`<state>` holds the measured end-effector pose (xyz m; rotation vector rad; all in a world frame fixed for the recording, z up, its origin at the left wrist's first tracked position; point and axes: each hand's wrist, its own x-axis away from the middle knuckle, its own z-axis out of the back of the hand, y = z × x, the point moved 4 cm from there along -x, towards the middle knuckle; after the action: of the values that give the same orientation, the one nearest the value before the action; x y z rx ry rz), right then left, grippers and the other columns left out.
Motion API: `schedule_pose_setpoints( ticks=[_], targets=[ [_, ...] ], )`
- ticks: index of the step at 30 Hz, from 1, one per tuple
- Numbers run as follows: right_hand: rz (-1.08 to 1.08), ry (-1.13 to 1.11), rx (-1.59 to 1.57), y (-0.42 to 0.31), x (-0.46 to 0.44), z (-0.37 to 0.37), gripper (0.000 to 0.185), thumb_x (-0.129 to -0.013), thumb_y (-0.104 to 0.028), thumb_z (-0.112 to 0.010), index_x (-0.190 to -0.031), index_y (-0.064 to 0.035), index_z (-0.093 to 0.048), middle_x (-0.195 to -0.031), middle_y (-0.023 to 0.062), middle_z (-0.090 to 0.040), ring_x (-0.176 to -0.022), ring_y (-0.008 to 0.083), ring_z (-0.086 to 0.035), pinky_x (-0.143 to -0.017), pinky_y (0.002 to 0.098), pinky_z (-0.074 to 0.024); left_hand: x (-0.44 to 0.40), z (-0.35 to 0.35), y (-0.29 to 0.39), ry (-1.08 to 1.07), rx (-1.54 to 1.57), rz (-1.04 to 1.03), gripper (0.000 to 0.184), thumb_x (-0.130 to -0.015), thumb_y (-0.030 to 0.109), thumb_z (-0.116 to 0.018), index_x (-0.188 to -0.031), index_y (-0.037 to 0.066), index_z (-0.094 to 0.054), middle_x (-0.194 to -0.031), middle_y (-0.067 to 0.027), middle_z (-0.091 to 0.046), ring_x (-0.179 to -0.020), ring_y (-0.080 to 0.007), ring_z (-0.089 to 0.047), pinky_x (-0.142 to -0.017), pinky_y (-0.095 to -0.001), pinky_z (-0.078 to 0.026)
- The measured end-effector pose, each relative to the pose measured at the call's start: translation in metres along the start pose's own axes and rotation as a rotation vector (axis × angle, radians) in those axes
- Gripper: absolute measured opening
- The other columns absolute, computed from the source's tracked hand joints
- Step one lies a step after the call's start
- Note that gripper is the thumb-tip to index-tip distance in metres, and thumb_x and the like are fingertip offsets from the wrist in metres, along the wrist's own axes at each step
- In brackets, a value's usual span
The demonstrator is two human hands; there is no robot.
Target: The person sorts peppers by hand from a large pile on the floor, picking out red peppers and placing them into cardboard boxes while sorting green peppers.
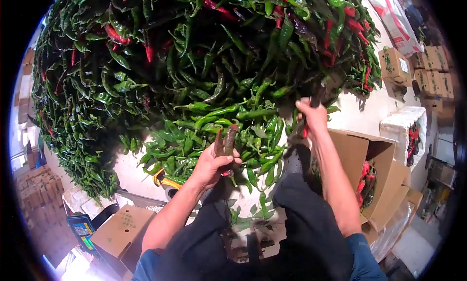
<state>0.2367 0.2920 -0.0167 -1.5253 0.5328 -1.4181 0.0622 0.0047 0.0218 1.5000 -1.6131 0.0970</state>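
My left hand (212, 165) is closed around a few brownish-red chili peppers (231, 137), which stick up past the thumb. Farther right, my right hand (315, 119) grips a dark chili pepper (318, 95) at the edge of the pile; motion blurs it somewhat. A bit of red shows just below that hand's fingers. In front of both hands rises a large heap of chili peppers (189, 52), mostly green with some red and dark ones. Loose green chili peppers (209, 120) spread over the pale surface between the hands.
An open cardboard box (357, 145) with red and dark peppers inside stands by my right forearm. Beyond it is a white foam box (396, 127) with peppers. A closed carton (124, 232) and a scale with a keypad (82, 231) are at lower left. My legs (311, 208) straddle scattered leaves.
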Motion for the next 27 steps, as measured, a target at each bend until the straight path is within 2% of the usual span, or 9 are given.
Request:
schedule_pose_setpoints(
  ticks=[4, 8, 10, 13, 15, 21, 24, 26, 27],
  targets=[
    [0.055, 0.121, 0.359, -0.025, -0.058, -0.033, 0.018, -0.078, -0.013, -0.079, -0.083, -0.0025, -0.065, -0.065, 0.0020, -0.057, -0.051, 0.0133, -0.052, -0.047, 0.0307, -0.0412, 0.001, 0.007, -0.007, 0.121, 0.126, -0.038, 0.036, -0.089, 0.006, -0.069, -0.120, 0.000, -0.052, -0.090, -0.0071, -0.066, -0.076, -0.0200, -0.069, -0.074, -0.0354, -0.059],
    [-0.084, 0.012, 0.047, -0.014, -0.067, -0.043, 0.018, -0.081, -0.015, -0.075, -0.087, -0.0023, -0.065, -0.067, 0.0030, -0.060, -0.050, 0.0140, -0.053, -0.046, 0.0310, -0.0441, -0.002, 0.011, -0.012, 0.138, 0.093, 0.020, 0.034, -0.089, 0.006, -0.070, -0.117, 0.001, -0.053, -0.094, -0.0096, -0.066, -0.074, -0.0216, -0.069, -0.075, -0.0372, -0.060],
    [-0.120, -0.083, -0.082, -0.001, -0.054, -0.025, 0.019, -0.082, -0.017, -0.074, -0.090, -0.0024, -0.065, -0.070, 0.0040, -0.063, -0.050, 0.0141, -0.055, -0.048, 0.0313, -0.0472, -0.006, 0.006, -0.014, 0.114, 0.092, 0.006, 0.041, -0.089, 0.006, -0.070, -0.124, -0.001, -0.050, -0.095, -0.0099, -0.066, -0.079, -0.0215, -0.069, -0.078, -0.0350, -0.058],
    [-0.198, -0.411, -0.308, 0.011, 0.000, -0.002, 0.026, -0.082, -0.017, -0.071, -0.102, -0.0023, -0.064, -0.082, 0.0068, -0.068, -0.050, 0.0103, -0.055, -0.055, 0.0309, -0.0541, -0.014, -0.002, -0.012, 0.034, 0.079, 0.006, 0.052, -0.093, 0.011, -0.066, -0.137, -0.004, -0.041, -0.094, -0.0104, -0.066, -0.084, -0.0211, -0.067, -0.080, -0.0333, -0.055],
    [-0.235, -0.557, -0.402, 0.017, 0.034, -0.001, 0.036, -0.080, -0.013, -0.071, -0.112, -0.0018, -0.062, -0.089, 0.0077, -0.070, -0.051, 0.0070, -0.054, -0.059, 0.0298, -0.0562, -0.020, -0.007, -0.009, 0.022, 0.097, 0.023, 0.049, -0.096, 0.017, -0.064, -0.137, 0.000, -0.044, -0.095, -0.0094, -0.066, -0.085, -0.0220, -0.067, -0.080, -0.0366, -0.055],
    [-0.269, -0.640, -0.392, -0.008, 0.061, -0.025, 0.041, -0.077, -0.009, -0.074, -0.115, -0.0020, -0.062, -0.086, 0.0044, -0.067, -0.064, 0.0131, -0.061, -0.062, 0.0298, -0.0531, -0.037, -0.035, 0.002, -0.031, 0.229, 0.014, 0.043, -0.104, 0.032, -0.049, -0.136, 0.003, -0.048, -0.103, -0.0116, -0.068, -0.108, -0.0295, -0.063, -0.094, -0.0466, -0.051],
    [-0.092, -0.618, 0.410, -0.038, 0.085, -0.054, 0.053, -0.072, -0.020, -0.084, -0.115, -0.0003, -0.060, -0.092, 0.0042, -0.067, -0.081, 0.0134, -0.063, -0.075, 0.0301, -0.0528, -0.050, -0.047, -0.002, -0.034, 0.314, -0.022, 0.045, -0.105, 0.040, -0.046, -0.132, 0.005, -0.052, -0.121, -0.0101, -0.062, -0.119, -0.0262, -0.056, -0.102, -0.0461, -0.045],
    [0.112, -0.683, 0.422, -0.038, 0.117, -0.084, 0.062, -0.071, -0.028, -0.084, -0.118, 0.0031, -0.057, -0.108, 0.0096, -0.066, -0.098, 0.0220, -0.064, -0.088, 0.0336, -0.0517, -0.049, -0.065, -0.009, -0.066, 0.355, -0.099, 0.053, -0.104, 0.048, -0.044, -0.138, 0.008, -0.050, -0.137, -0.0094, -0.055, -0.127, -0.0255, -0.051, -0.110, -0.0431, -0.038],
    [0.160, -0.665, 0.594, -0.043, 0.120, -0.085, 0.068, -0.072, -0.030, -0.083, -0.124, 0.0019, -0.053, -0.115, 0.0148, -0.065, -0.103, 0.0244, -0.065, -0.091, 0.0350, -0.0513, -0.042, -0.072, -0.005, -0.103, 0.345, -0.090, 0.052, -0.104, 0.046, -0.044, -0.139, 0.007, -0.049, -0.138, -0.0093, -0.054, -0.128, -0.0252, -0.050, -0.111, -0.0434, -0.036]
  ],
)
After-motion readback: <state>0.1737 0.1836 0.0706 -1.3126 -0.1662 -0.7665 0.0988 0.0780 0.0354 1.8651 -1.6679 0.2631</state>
